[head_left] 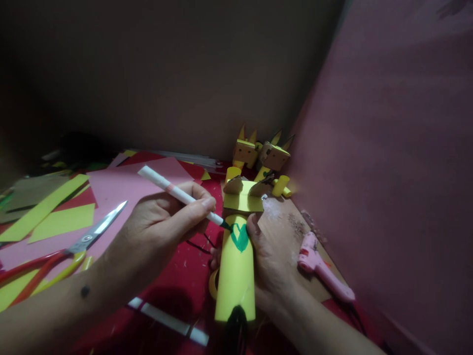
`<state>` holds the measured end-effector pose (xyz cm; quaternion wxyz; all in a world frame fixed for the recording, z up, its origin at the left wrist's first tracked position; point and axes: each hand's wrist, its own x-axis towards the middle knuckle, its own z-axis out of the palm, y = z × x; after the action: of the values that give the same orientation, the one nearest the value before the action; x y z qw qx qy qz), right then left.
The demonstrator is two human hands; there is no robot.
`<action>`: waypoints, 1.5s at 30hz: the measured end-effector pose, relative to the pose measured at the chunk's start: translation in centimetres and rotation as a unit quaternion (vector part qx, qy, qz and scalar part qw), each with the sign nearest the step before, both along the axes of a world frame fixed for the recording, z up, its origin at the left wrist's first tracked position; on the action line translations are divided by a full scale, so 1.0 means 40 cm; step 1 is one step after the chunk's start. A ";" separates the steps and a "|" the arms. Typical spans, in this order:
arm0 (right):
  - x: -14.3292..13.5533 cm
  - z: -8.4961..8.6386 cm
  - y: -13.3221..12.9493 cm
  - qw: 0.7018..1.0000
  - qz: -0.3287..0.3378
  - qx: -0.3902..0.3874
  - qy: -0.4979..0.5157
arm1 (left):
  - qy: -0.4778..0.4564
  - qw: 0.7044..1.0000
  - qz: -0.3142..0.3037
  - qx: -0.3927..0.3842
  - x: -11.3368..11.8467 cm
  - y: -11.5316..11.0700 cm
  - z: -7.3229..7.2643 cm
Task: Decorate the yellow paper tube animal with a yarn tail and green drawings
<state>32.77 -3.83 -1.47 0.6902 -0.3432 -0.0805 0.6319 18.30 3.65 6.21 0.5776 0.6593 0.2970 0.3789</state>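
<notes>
My left hand [168, 217] grips a white marker [177, 193] whose green tip touches a yellow paper tube figure [236, 266]. A green heart shape [239, 236] is drawn on the tube's upper front. The figure has a yellow box head with brown ears [242, 195]. My right hand [271, 266] wraps around the tube from its right side and holds it steady. Black strands hang from the tube's near end.
Two finished yellow paper figures [260, 158] stand at the back by the pink wall. A pink glue gun [323, 268] lies to the right. Scissors with red and yellow handles [70, 251] rest on the left, among pink [121, 190] and yellow paper sheets [61, 222].
</notes>
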 end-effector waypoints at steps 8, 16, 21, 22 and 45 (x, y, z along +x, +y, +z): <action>0.000 0.000 0.001 1.000 0.002 0.009 -0.004 | 0.003 1.000 0.004 0.013 0.005 -0.006 0.004; 0.000 -0.001 0.001 1.000 0.001 0.009 -0.010 | 0.002 1.000 0.009 0.022 0.004 -0.009 0.004; -0.001 0.004 0.001 1.000 -0.001 0.012 -0.016 | -0.018 0.999 0.010 0.030 0.008 -0.010 0.005; -0.001 0.004 0.001 1.000 -0.001 0.016 -0.016 | -0.017 0.999 0.011 0.030 0.008 -0.009 0.005; 0.000 -0.003 0.003 1.000 0.001 0.014 0.002 | -0.006 0.999 0.010 0.034 0.006 0.000 -0.001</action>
<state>32.78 -3.72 -1.61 0.6943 -0.3325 -0.0881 0.6322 18.55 3.67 6.17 0.5529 0.6734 0.2868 0.3982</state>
